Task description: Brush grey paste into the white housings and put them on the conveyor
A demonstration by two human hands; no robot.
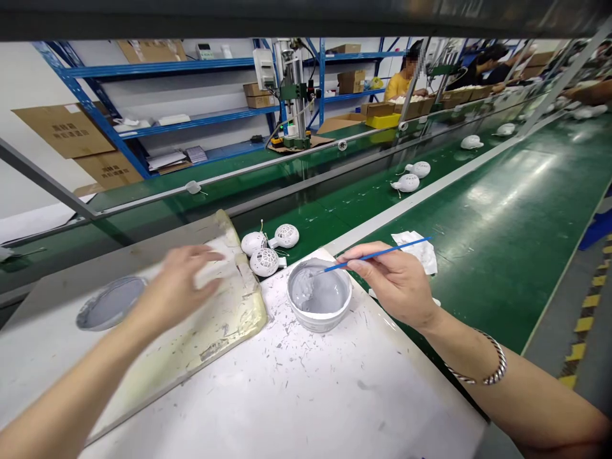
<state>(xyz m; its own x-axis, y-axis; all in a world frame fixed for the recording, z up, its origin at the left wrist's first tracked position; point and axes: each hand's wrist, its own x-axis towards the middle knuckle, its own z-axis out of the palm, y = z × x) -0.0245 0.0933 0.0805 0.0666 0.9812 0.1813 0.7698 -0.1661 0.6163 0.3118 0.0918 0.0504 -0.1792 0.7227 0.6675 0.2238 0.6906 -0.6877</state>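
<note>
Between the fingers of my right hand [396, 284] is a thin blue paintbrush [377, 255], its tip dipped into a white bowl [319, 322] of grey paint. Some of the paint looks thick and lumpy on the bowl's left side. My left hand [184, 284], slightly blurred, hovers over a pale, paint-stained board [239, 319] with its fingers apart and nothing in them. Just beyond the board's right end, several white rounded parts with a web-like pattern [265, 261] lie together on the green belt. A round grey paint-coated lid or dish [112, 303] rests on the board's left.
A crumpled white tissue [415, 250] lies on the green surface right of my hand. More white parts [406, 183] sit along the green conveyor [344, 210]. Behind it stand blue shelves [191, 121], a press machine [291, 95] and a person in yellow [401, 83]. A metal beam [306, 19] crosses overhead.
</note>
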